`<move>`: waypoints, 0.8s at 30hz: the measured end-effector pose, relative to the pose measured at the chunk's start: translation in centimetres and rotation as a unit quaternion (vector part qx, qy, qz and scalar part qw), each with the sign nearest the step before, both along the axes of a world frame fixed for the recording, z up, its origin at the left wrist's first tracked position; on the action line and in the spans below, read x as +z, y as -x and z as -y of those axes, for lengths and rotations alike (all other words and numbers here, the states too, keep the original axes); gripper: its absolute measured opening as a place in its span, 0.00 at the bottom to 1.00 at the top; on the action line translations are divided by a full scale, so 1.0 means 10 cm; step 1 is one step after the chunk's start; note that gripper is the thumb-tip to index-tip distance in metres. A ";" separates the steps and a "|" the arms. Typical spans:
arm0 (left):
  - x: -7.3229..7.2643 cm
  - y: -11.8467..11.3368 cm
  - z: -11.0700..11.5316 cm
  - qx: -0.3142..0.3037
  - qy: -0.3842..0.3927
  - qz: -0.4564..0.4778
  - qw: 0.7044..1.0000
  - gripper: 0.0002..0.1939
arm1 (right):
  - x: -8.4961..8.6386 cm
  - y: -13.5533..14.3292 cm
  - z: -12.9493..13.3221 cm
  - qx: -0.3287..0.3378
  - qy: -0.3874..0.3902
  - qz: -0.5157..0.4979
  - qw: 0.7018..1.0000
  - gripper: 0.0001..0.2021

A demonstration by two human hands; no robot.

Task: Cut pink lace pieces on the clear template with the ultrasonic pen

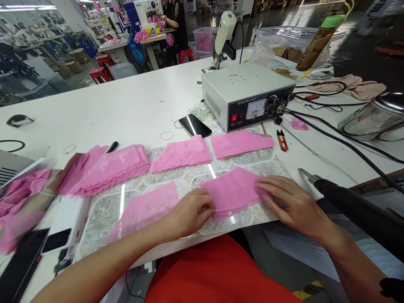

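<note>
A pink fabric piece (232, 189) lies in front of me, with a lace edge showing beneath its near side. The curled fingers of my left hand (192, 210) pinch its left edge. At the right end, my right hand (292, 204) rests its stretched fingertips on the cloth, thumb apart. Under my left forearm is a sheer pink lace piece (151, 206), partly covered. Farther back lie a scalloped pink lace piece (183, 155) and a plain pink piece (241, 144). A stack of pink lace pieces (110, 170) sits to the left. All rest on a grey patterned mat (186, 174).
Behind the cloth stand a control box (249, 92) and a phone (195, 125). Orange thread snips (282, 140) lie to the right. A black-handled tool with a metal tip (347, 198) juts in beside my right hand, near cables. A person (176, 29) sits at a distant sewing machine.
</note>
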State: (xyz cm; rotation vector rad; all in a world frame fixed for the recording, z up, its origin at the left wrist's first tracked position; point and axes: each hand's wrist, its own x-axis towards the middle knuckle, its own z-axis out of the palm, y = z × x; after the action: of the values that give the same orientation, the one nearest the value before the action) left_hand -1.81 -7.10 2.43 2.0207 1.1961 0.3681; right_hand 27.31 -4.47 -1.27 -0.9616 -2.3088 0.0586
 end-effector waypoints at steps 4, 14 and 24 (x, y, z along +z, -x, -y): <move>0.01 0.01 -0.03 0.054 0.053 0.038 0.996 0.06 | 0.15 0.42 0.11 0.047 -0.007 -0.021 0.999 0.16; 0.04 0.09 -0.06 0.109 0.110 0.078 0.985 0.05 | -0.02 0.47 -0.02 -0.019 -0.009 0.019 1.000 0.07; -0.05 0.12 -0.14 0.141 0.239 0.219 0.936 0.06 | 0.14 0.65 -0.26 -0.106 -0.069 0.013 0.992 0.09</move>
State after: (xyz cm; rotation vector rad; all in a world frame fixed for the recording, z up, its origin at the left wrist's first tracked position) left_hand -3.00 -5.71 1.97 1.2687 1.1507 0.5698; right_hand 20.79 -1.90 0.14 -1.1341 -2.1887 -0.2013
